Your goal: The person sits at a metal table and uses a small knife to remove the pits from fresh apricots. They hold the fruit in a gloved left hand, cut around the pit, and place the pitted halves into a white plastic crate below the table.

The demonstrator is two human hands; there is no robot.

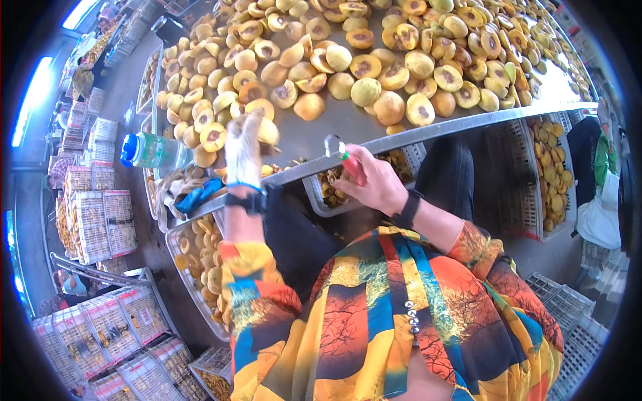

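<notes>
My left hand [243,150], in a whitish glove and blurred, is over the near left of a metal table. A yellow peach half [268,132] sits between its thumb and fingers. My bare right hand [373,178] grips the red handle [354,169] of a pitting tool just over the table's front edge. The tool's looped metal blade [332,144] points away from me, apart from the fruit. Beyond both hands lies a heap of halved peaches [311,105], many with brown pit hollows facing up.
A blue-capped plastic bottle [155,150] lies at the left edge, near crumpled gloves [178,188] and blue cloth [200,195]. Under the metal rim [431,131] stand a crate of scraps [326,206] and peach crates left [173,240] and right [536,200]. A person [594,165] is at far right.
</notes>
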